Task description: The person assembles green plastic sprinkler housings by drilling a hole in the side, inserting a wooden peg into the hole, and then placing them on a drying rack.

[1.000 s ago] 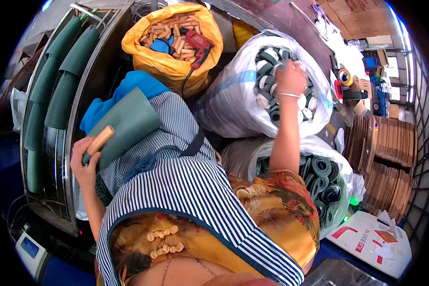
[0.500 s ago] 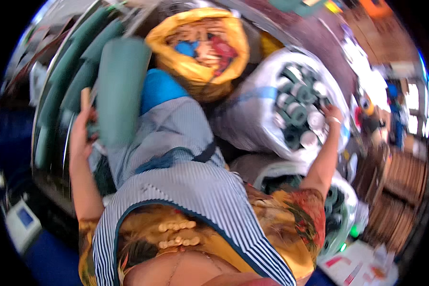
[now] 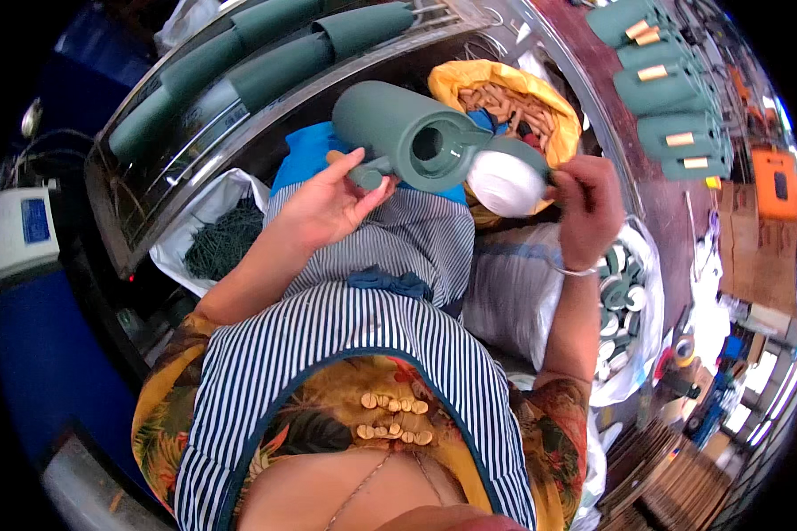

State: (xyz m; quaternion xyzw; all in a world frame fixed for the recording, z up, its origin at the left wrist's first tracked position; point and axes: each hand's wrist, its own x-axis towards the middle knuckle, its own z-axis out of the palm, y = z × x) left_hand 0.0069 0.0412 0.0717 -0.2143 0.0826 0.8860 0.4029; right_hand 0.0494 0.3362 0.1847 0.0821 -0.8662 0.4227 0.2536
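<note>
A dark green jug [image 3: 376, 124] lies tilted over my lap, its open mouth and spout turned to the right. My left hand [image 3: 323, 203] is closed on the jug's handle, and a small end of a wooden grip shows beside the fingers. Right of the mouth, my right hand [image 3: 589, 208] pinches the edge of a round lid [image 3: 507, 183], green with a white underside, blurred by motion. The lid is close to the spout; whether they touch I cannot tell. Behind the right forearm stands a white sack [image 3: 518, 288] holding several green and white lids [image 3: 624, 296].
A yellow bag [image 3: 565, 102] of wooden pieces stands beyond the jug. Green jug bodies [image 3: 270, 71] lie on a metal-edged rack at the far left. A white bag [image 3: 173, 257] holds thin green strips. Finished-looking jugs [image 3: 660, 88] with wooden grips stand on a table at right.
My right hand has come out of the sack of lids, bringing a lid over to the jug. The jug has swung from upright to tilted, its mouth now showing. The view has turned.
</note>
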